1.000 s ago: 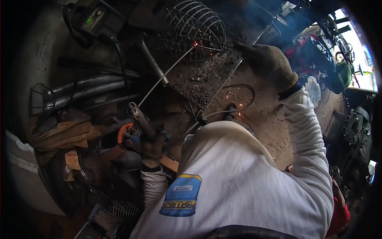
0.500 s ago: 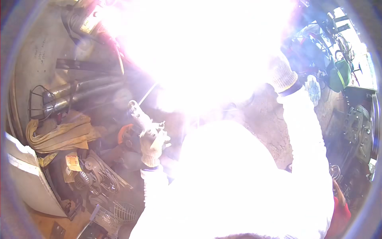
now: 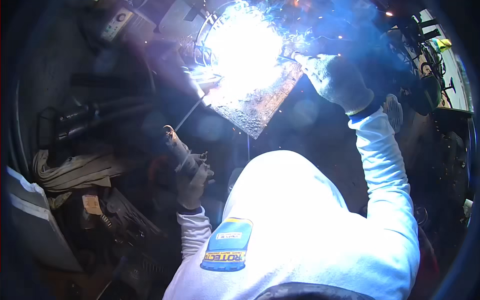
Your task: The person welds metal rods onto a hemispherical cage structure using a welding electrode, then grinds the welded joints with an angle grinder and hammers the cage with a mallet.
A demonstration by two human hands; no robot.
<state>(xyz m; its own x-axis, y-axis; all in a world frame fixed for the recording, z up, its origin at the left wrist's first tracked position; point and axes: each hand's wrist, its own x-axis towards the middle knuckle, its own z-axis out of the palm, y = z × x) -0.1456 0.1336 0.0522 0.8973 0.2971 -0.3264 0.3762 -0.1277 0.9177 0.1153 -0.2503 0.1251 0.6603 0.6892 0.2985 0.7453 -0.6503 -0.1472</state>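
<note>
My gloved left hand (image 3: 194, 184) is wrapped round a welding electrode holder (image 3: 177, 146). A thin welding rod (image 3: 189, 116) reaches from the holder up toward a glaring arc. Below the glare shows the pointed corner of a rough metal plate (image 3: 257, 112). At the plate's right edge, my gloved right hand (image 3: 337, 82) has its fingers pinched together beside the light. What they grip is lost in the brightness. Coiled or ribbed metal (image 3: 201, 47) borders the arc on its left; the rod's tip and the spot it meets are hidden by glare.
Sparks and blue smoke drift to the right. On the left are dark pipes (image 3: 95, 117), a folded cloth (image 3: 75, 172), a small carton (image 3: 92, 204) and a pale panel (image 3: 37, 215). A box-shaped machine (image 3: 120, 25) stands far left. Cables (image 3: 427, 57) hang far right.
The white glare over the upper middle has shrunk, and the surroundings have darkened. The plate and my right hand's fingers now show. Both hands stay in nearly the same places.
</note>
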